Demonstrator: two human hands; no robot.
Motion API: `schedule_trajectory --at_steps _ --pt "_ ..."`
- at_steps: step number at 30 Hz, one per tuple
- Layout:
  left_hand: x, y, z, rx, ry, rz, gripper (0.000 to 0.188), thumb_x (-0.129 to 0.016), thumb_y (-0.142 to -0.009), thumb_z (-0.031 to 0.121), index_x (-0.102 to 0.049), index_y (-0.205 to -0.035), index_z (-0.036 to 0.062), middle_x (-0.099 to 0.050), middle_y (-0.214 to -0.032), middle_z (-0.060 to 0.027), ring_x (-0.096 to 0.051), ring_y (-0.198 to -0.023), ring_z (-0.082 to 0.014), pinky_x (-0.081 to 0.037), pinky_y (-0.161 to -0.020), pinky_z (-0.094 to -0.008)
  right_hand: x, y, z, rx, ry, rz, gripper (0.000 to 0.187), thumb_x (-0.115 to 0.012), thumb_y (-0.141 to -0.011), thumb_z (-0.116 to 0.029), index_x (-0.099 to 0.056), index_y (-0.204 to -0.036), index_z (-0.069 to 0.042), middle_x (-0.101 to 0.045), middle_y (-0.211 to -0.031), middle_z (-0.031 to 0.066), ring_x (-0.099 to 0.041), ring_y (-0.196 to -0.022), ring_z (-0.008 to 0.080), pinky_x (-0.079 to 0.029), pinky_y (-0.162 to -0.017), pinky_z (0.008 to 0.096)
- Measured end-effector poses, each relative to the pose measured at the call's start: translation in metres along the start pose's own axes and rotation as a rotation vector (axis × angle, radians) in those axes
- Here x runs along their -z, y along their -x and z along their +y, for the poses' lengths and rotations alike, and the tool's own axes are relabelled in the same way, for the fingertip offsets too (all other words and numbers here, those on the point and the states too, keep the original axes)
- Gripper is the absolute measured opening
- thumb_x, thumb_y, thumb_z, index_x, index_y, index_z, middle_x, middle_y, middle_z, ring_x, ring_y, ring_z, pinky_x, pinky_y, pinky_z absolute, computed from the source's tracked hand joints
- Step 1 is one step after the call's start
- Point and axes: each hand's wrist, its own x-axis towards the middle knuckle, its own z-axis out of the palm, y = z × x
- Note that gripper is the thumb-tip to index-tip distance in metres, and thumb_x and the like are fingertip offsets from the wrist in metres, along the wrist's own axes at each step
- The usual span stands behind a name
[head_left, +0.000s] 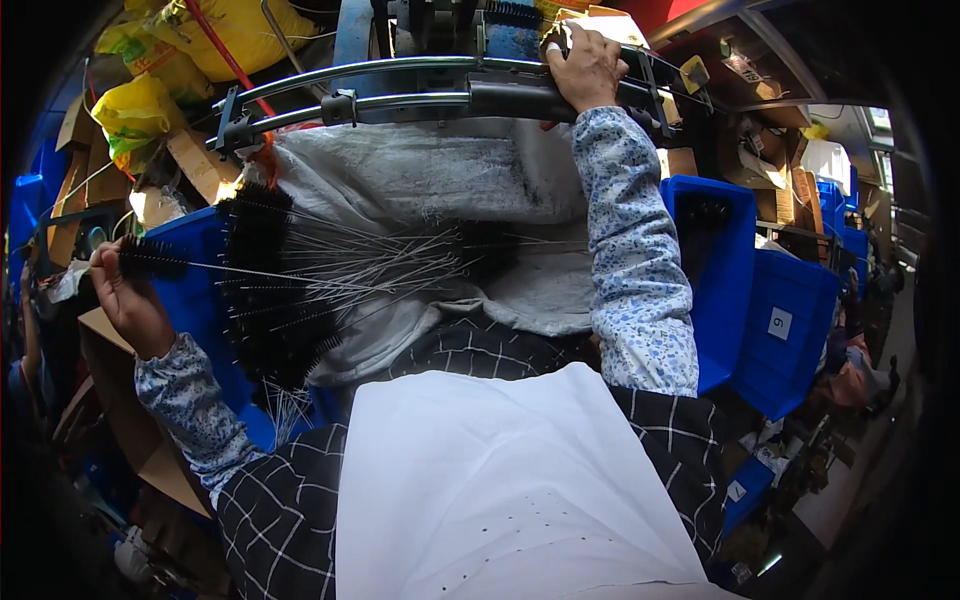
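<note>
My left hand (130, 300) pinches the black bristle end of a long wire brush (152, 259), out to the left. The brush's thin twisted wire runs right across a pile of similar wire brushes (275, 270), their black bristles bunched at the left and bare wires fanning rightward. White sheeting over my lap (420, 180) carries the pile. My right hand (588, 68) is at the far side, fingers curled over the right part of a machine with two horizontal metal rails (400, 108). What its fingertips grip is hidden.
Blue bins stand at my left (195, 270) and right (715, 270), with another blue bin (785, 330) farther right. Yellow sacks (230, 40) and cardboard boxes (200, 165) crowd the far left. A red bar (222, 50) slants down toward the rails.
</note>
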Motion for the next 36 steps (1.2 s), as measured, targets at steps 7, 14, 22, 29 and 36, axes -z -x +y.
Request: schedule_trajectory --at_steps 7,14,22,29,36 --pt "0.031 -0.029 0.023 -0.663 -0.990 0.182 0.019 -0.050 -0.081 0.006 -0.051 -0.098 -0.0035 -0.054 -0.100 -0.0139 -0.051 -0.096 -0.0226 -0.041 -0.085 -0.0295 -0.003 -0.001 -0.016 0.009 -0.162 0.000 0.041 -0.054 -0.074 -0.023 -0.051 -0.110 -0.006 -0.054 -0.106 0.0141 -0.051 -0.097 0.0285 -0.039 -0.083 0.0398" --pt "0.055 -0.021 0.030 -0.234 0.190 0.190 0.027 -0.056 -0.076 0.003 -0.049 -0.100 -0.0064 -0.053 -0.100 -0.0164 -0.053 -0.093 -0.0257 -0.043 -0.082 -0.0303 -0.010 -0.001 -0.048 0.025 -0.228 0.022 0.039 -0.053 -0.074 -0.020 -0.051 -0.110 -0.005 -0.054 -0.105 0.0134 -0.051 -0.096 0.0288 -0.039 -0.082 0.0414" --pt "0.028 -0.011 0.038 -0.633 -0.852 0.227 0.025 -0.050 -0.082 0.007 -0.047 -0.104 -0.0049 -0.052 -0.104 -0.0141 -0.051 -0.097 -0.0233 -0.043 -0.085 -0.0323 -0.013 -0.001 -0.087 0.013 -0.228 -0.013 0.035 -0.054 -0.072 -0.017 -0.053 -0.104 -0.004 -0.056 -0.098 0.0118 -0.053 -0.091 0.0287 -0.039 -0.076 0.0459" --pt "-0.007 -0.007 0.026 -0.897 -1.432 0.122 0.026 -0.051 -0.080 0.006 -0.048 -0.105 -0.0016 -0.053 -0.103 -0.0107 -0.053 -0.094 -0.0208 -0.045 -0.081 -0.0288 -0.013 0.001 -0.108 0.046 -0.125 -0.012 0.031 -0.053 -0.075 -0.018 -0.053 -0.103 -0.005 -0.056 -0.097 0.0102 -0.054 -0.090 0.0253 -0.037 -0.072 0.0449" --pt "-0.008 -0.005 0.017 -0.062 0.220 -0.028 0.024 -0.048 -0.084 0.010 -0.045 -0.105 -0.0010 -0.050 -0.098 -0.0077 -0.051 -0.088 -0.0150 -0.044 -0.076 -0.0249 -0.008 -0.004 -0.041 0.075 -0.100 -0.018 0.039 -0.053 -0.074 -0.023 -0.051 -0.110 -0.007 -0.054 -0.104 0.0110 -0.052 -0.094 0.0273 -0.038 -0.076 0.0451"
